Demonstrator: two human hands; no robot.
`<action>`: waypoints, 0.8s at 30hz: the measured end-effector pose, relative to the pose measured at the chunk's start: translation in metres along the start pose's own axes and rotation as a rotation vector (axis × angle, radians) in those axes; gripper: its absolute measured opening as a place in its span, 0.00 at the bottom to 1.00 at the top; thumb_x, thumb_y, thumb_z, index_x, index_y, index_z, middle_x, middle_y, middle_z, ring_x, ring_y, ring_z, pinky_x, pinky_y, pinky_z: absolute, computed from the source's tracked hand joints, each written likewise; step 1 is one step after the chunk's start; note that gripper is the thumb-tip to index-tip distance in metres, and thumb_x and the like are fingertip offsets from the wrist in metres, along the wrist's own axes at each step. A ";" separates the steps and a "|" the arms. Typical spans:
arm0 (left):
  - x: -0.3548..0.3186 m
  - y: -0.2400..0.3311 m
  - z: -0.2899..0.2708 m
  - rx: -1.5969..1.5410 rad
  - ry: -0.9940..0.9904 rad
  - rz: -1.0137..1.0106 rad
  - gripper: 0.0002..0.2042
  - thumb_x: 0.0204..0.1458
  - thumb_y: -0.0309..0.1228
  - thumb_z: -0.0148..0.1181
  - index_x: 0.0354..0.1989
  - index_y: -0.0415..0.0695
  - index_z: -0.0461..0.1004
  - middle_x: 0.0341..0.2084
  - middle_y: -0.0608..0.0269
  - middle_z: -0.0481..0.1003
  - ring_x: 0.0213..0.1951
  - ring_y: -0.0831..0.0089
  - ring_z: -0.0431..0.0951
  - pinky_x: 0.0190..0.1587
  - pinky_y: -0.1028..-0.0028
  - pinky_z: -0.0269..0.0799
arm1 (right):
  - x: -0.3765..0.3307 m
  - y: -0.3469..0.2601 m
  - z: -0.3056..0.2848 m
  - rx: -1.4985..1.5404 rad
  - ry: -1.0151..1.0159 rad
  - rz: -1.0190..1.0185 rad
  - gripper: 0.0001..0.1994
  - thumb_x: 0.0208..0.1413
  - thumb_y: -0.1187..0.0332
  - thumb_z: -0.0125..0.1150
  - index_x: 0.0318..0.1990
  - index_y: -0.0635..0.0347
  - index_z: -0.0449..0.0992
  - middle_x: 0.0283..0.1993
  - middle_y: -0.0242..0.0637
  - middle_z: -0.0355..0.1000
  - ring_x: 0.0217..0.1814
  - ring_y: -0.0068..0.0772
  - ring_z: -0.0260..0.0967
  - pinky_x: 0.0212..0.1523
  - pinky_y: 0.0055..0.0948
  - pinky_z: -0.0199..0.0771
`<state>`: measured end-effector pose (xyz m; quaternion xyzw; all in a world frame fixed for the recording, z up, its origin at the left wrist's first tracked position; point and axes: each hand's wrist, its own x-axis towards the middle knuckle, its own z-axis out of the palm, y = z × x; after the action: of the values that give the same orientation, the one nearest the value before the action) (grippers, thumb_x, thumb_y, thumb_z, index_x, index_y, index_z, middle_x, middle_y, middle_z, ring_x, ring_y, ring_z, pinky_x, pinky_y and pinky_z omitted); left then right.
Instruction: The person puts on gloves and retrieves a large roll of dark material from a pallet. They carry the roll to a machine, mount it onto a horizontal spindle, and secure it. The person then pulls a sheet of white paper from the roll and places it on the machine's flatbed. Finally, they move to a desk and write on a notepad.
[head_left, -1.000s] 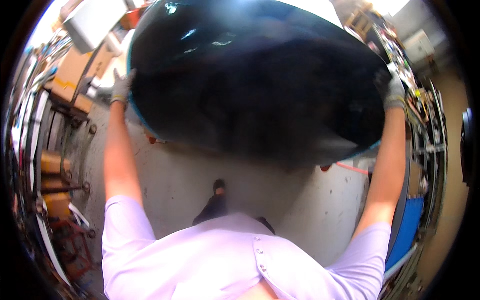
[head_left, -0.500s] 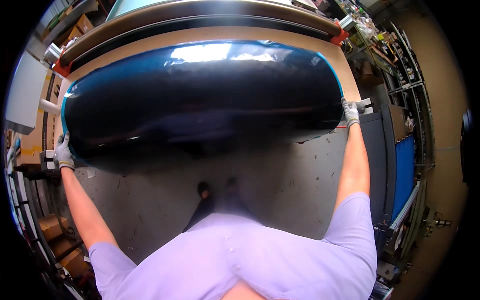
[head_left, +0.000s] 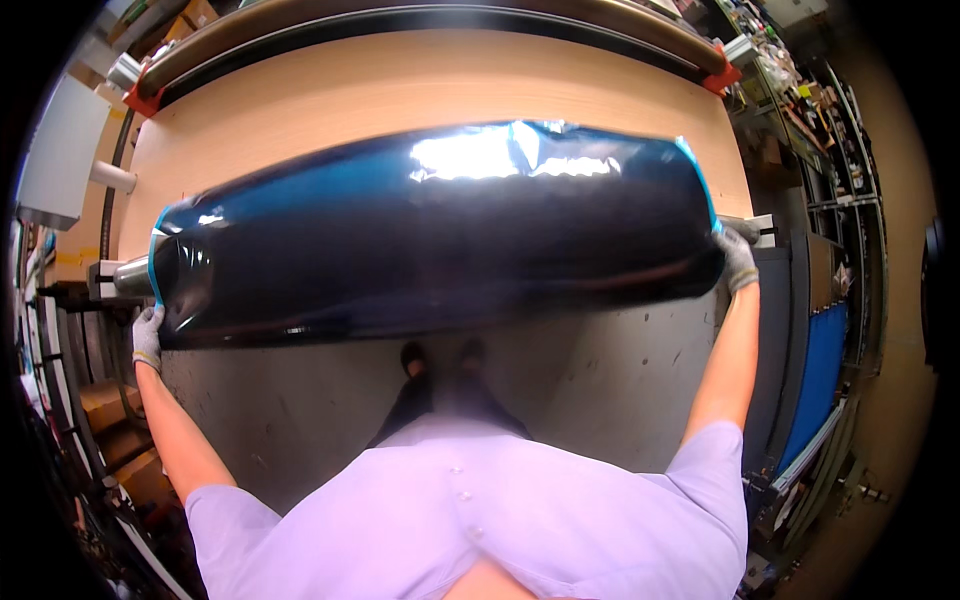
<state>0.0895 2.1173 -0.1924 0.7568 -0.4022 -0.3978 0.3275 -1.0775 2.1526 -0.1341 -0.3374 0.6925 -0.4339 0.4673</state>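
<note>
A wide, glossy black sheet (head_left: 440,230) with thin bright-blue side edges spans the space in front of me. Its far part lies over a light wood board (head_left: 330,85), and its near part bends down past the board's front. My left hand (head_left: 147,338), in a grey knit glove, pinches the sheet's near left corner. At the right edge my gloved right hand (head_left: 738,262) grips it, fingers partly behind the sheet. Both arms are spread wide. Light reflects off the far right part, and the left end looks wrinkled.
A long brown roller (head_left: 430,18) between red end brackets (head_left: 147,98) crosses behind the board. A metal roller end (head_left: 132,278) shows beside the sheet's left edge. A white box (head_left: 65,150) stands left; a dark cabinet (head_left: 780,320) and cluttered shelves stand right.
The sheet has come toward me and slightly right, baring more of the board behind it. Both hands still hold its sides and have moved right and down in the view.
</note>
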 end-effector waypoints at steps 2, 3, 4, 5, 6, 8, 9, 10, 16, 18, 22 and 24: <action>-0.018 -0.015 -0.010 -0.095 0.040 0.010 0.17 0.55 0.41 0.62 0.43 0.39 0.75 0.36 0.67 0.76 0.37 0.79 0.74 0.42 0.78 0.68 | -0.014 0.017 -0.007 -0.155 -0.023 0.089 0.14 0.54 0.68 0.64 0.48 0.61 0.75 0.46 0.33 0.75 0.47 0.27 0.71 0.52 0.27 0.68; -0.031 0.000 0.004 -0.219 0.044 0.017 0.19 0.54 0.42 0.63 0.46 0.39 0.74 0.40 0.66 0.76 0.39 0.78 0.74 0.44 0.78 0.69 | -0.027 0.019 -0.002 -0.187 -0.004 0.122 0.14 0.54 0.68 0.64 0.47 0.61 0.75 0.45 0.32 0.74 0.46 0.26 0.70 0.52 0.27 0.67; -0.041 0.024 0.021 -0.349 0.023 0.003 0.21 0.55 0.42 0.62 0.49 0.38 0.73 0.43 0.65 0.75 0.42 0.77 0.74 0.46 0.77 0.69 | -0.036 0.021 -0.001 -0.070 -0.074 0.045 0.17 0.55 0.64 0.64 0.49 0.61 0.74 0.48 0.33 0.74 0.49 0.26 0.70 0.53 0.28 0.67; -0.048 0.045 0.029 -0.475 0.011 -0.008 0.22 0.55 0.42 0.62 0.51 0.38 0.72 0.46 0.63 0.74 0.44 0.76 0.74 0.47 0.77 0.69 | -0.040 0.021 0.002 0.025 -0.016 0.060 0.18 0.55 0.63 0.64 0.50 0.61 0.74 0.49 0.33 0.74 0.50 0.26 0.70 0.53 0.28 0.67; -0.049 0.048 0.020 -0.434 -0.012 0.014 0.19 0.56 0.40 0.61 0.49 0.39 0.74 0.43 0.64 0.76 0.42 0.76 0.76 0.47 0.76 0.71 | -0.041 0.017 0.010 0.124 0.032 0.075 0.19 0.55 0.62 0.64 0.50 0.61 0.73 0.49 0.34 0.73 0.51 0.26 0.69 0.53 0.29 0.68; -0.048 0.051 0.018 -0.306 0.016 -0.007 0.16 0.57 0.39 0.60 0.47 0.39 0.75 0.40 0.65 0.77 0.39 0.77 0.76 0.44 0.77 0.71 | -0.046 0.005 0.036 0.255 0.091 0.091 0.19 0.55 0.60 0.65 0.50 0.62 0.74 0.48 0.34 0.75 0.49 0.26 0.72 0.51 0.29 0.71; -0.043 0.050 0.020 -0.246 0.012 -0.016 0.15 0.57 0.39 0.60 0.45 0.40 0.76 0.38 0.66 0.78 0.38 0.77 0.77 0.43 0.77 0.72 | -0.050 0.012 0.029 0.199 0.124 0.057 0.18 0.54 0.61 0.66 0.48 0.62 0.75 0.46 0.33 0.75 0.46 0.26 0.73 0.49 0.29 0.72; -0.036 0.034 0.015 -0.174 0.031 0.002 0.14 0.55 0.38 0.62 0.42 0.40 0.77 0.33 0.68 0.78 0.33 0.78 0.77 0.39 0.78 0.72 | -0.050 0.029 0.014 0.148 0.151 0.025 0.17 0.54 0.62 0.66 0.47 0.62 0.76 0.44 0.32 0.76 0.44 0.26 0.73 0.47 0.28 0.73; -0.050 -0.080 0.023 -0.033 0.144 -0.004 0.13 0.54 0.35 0.64 0.39 0.37 0.78 0.30 0.69 0.77 0.30 0.80 0.73 0.38 0.79 0.69 | -0.068 0.120 0.009 -0.016 0.342 -0.004 0.14 0.51 0.65 0.70 0.42 0.63 0.78 0.34 0.26 0.74 0.34 0.20 0.68 0.37 0.20 0.65; -0.060 -0.097 0.028 0.002 0.189 -0.005 0.13 0.54 0.35 0.64 0.37 0.36 0.78 0.29 0.70 0.76 0.31 0.81 0.71 0.37 0.79 0.67 | -0.072 0.136 0.023 -0.038 0.357 -0.016 0.18 0.50 0.65 0.70 0.46 0.67 0.77 0.37 0.29 0.75 0.36 0.21 0.68 0.40 0.22 0.65; -0.071 -0.124 0.026 0.091 0.294 -0.019 0.16 0.54 0.37 0.64 0.40 0.34 0.78 0.30 0.69 0.76 0.33 0.79 0.71 0.40 0.79 0.66 | -0.067 0.176 0.036 -0.172 0.454 0.006 0.23 0.49 0.64 0.70 0.49 0.71 0.75 0.43 0.35 0.75 0.44 0.28 0.68 0.49 0.27 0.64; -0.076 -0.128 0.032 0.118 0.328 0.006 0.17 0.53 0.37 0.65 0.41 0.34 0.78 0.30 0.69 0.75 0.34 0.79 0.70 0.42 0.78 0.65 | -0.068 0.201 0.034 -0.117 0.466 0.043 0.24 0.49 0.64 0.70 0.50 0.72 0.75 0.44 0.37 0.75 0.46 0.29 0.68 0.51 0.28 0.64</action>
<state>0.0787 2.2368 -0.2858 0.8283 -0.3683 -0.2437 0.3448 -1.0348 2.2815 -0.3009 -0.2399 0.8126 -0.4492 0.2834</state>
